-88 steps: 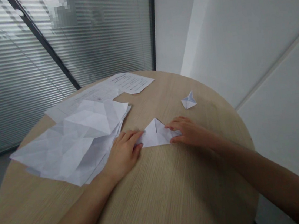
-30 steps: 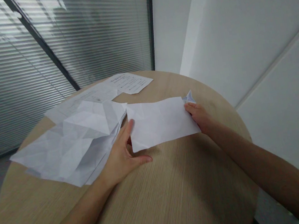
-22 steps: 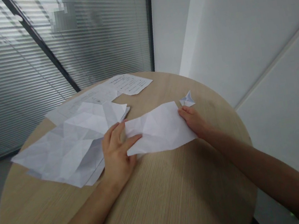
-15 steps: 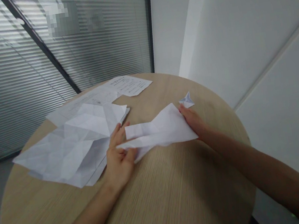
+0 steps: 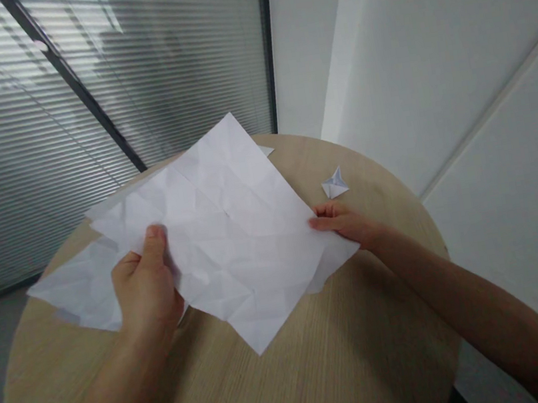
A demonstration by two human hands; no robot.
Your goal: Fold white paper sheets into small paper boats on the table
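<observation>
A creased white sheet of paper (image 5: 237, 226) is spread between my two hands above the table. My left hand (image 5: 147, 283) grips its left side, thumb on top and fingers underneath. At the right edge, my right hand (image 5: 343, 221) pinches the paper between thumb and fingers. Another white paper layer (image 5: 327, 267) shows below the sheet near my right hand; whether it is a fold or a separate sheet I cannot tell. Beyond my right hand lies a small folded paper piece (image 5: 334, 185) with bluish inner faces.
More creased white paper (image 5: 77, 287) lies on the round wooden table (image 5: 296, 386), left of and partly behind my left hand. The held sheet covers most of the printed paper (image 5: 266, 151) at the back. Window blinds (image 5: 187, 59) and a white wall (image 5: 456, 66) stand beyond.
The paper, narrow and folded before, is now opened out into a broad sheet. My left hand has moved left and turned, now gripping with the thumb on top. My right hand stays near its place.
</observation>
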